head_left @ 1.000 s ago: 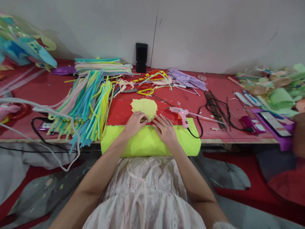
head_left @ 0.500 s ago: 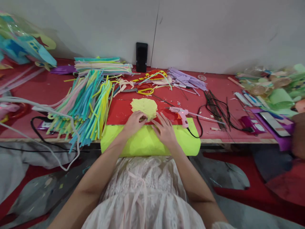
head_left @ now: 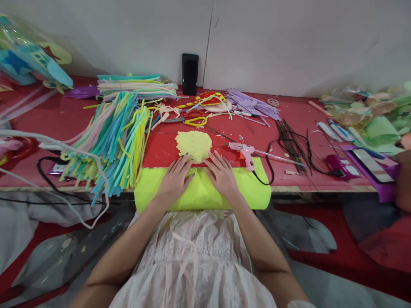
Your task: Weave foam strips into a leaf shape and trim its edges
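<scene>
A pale yellow, ridged leaf-shaped piece [head_left: 194, 144] lies flat on a red sheet [head_left: 159, 149]. Just at its lower left edge rests my left hand [head_left: 176, 176], palm down with fingers stretched out. My right hand [head_left: 222, 173] lies flat at the lower right edge, fingers spread. Both palms are over a bright yellow-green sheet [head_left: 189, 196] that hangs past the table's front edge. Neither hand grips anything. To the right of my right hand sits a pink glue gun [head_left: 245, 154] with a clear glue stick in its back.
Bundled pipe cleaners [head_left: 109, 137] fill the left side. Behind the leaf shape are yellow-handled scissors [head_left: 195, 121], purple strips [head_left: 252, 105] and an upright black phone [head_left: 190, 75]. Dark wires [head_left: 290, 145] and a purple box with a cord [head_left: 343, 167] lie at the right.
My left hand has gone from bent, pinched fingers at the leaf shape's lower edge to lying flat with fingers extended. My right hand stays almost in place.
</scene>
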A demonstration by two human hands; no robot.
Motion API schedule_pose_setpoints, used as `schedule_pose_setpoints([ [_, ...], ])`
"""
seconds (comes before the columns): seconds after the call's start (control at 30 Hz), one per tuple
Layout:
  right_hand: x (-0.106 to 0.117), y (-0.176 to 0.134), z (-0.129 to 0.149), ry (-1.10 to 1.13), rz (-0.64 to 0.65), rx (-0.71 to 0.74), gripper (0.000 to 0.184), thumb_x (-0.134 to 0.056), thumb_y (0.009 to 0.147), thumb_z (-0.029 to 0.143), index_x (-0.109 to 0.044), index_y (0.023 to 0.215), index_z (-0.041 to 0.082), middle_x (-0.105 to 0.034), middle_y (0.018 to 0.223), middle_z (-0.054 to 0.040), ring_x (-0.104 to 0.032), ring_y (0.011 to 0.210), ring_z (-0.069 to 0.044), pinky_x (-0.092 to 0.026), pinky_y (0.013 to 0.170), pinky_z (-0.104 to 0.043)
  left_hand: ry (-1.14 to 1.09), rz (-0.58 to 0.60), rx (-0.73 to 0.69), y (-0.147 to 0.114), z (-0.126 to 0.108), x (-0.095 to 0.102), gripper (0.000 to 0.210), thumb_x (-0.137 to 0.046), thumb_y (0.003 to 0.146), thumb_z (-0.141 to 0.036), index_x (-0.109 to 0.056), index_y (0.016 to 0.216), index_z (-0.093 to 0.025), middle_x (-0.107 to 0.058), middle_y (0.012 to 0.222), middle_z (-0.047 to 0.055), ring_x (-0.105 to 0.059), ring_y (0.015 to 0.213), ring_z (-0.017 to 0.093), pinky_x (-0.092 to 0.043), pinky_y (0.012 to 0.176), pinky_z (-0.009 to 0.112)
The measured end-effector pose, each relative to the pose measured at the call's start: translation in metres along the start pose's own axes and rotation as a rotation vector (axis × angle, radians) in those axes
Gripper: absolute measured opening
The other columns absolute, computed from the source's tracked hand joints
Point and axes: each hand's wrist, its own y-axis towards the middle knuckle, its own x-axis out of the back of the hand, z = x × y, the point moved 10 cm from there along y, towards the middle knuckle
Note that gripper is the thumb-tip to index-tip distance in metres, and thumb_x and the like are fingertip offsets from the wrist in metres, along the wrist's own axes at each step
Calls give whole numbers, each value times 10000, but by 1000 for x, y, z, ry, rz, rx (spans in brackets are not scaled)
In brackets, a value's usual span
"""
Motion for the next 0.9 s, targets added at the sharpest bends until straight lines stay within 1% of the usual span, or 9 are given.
schedule_pose_setpoints([
  [0.07, 0, 0, 1, -15, 10, 6, 370, -407, 997, 312, -576, 1320, 247, -443, 1498, -32, -323, 1436, -214, -323, 1154, -448, 49, 23, 23, -5, 0, -3, 506, -419, 961, -365, -412, 1431, -178, -333, 1553, 134, -321, 1426, 291, -287, 1165, 480],
  [0.17, -2, 0, 4, -26, 29, 20, 390, -404, 999, 313, -541, 1360, 253, -423, 1510, -34, -317, 1439, -207, -314, 1161, -445, 65, 29, 48, -6, 1, -5, 509, -424, 956, -382, -424, 1434, -208, -311, 1565, 123, -299, 1436, 300, -278, 1163, 497],
  [0.33, -5, 0, 4, -13, 48, 24, 392, -414, 998, 331, -537, 1365, 272, -448, 1492, -35, -351, 1422, -199, -315, 1163, -452, 71, 24, 41, -6, 1, -5, 507, -425, 956, -391, -436, 1433, -217, -296, 1571, 124, -268, 1449, 294, -259, 1171, 493],
  [0.5, -4, 1, 6, 10, 40, 23, 416, -422, 993, 331, -507, 1393, 250, -464, 1480, -44, -365, 1415, -202, -322, 1162, -456, 44, 10, 54, -7, 1, -1, 503, -441, 951, -409, -461, 1414, -213, -301, 1569, 123, -232, 1462, 294, -264, 1169, 499],
  [0.63, -3, 1, 6, 15, 35, 17, 426, -433, 988, 323, -495, 1402, 245, -469, 1477, -47, -381, 1405, -208, -321, 1163, -460, 46, -11, 79, -8, 4, 2, 517, -473, 934, -440, -465, 1413, -246, -268, 1583, 107, -180, 1474, 318, -274, 1159, 523],
  [0.8, -3, 0, 5, 31, 22, 9, 453, -427, 987, 331, -457, 1429, 237, -478, 1470, -44, -374, 1409, -213, -331, 1156, -463, 49, 2, 76, -8, 5, -1, 520, -461, 937, -447, -462, 1419, -250, -300, 1568, 120, -198, 1469, 321, -261, 1159, 530],
  [0.9, -1, 0, 2, 25, -1, -9, 457, -427, 985, 346, -464, 1423, 218, -465, 1480, -51, -364, 1414, -219, -322, 1161, -461, 56, -3, 67, -8, 5, -2, 520, -457, 941, -436, -453, 1426, -251, -296, 1569, 125, -211, 1465, 320, -253, 1163, 526],
])
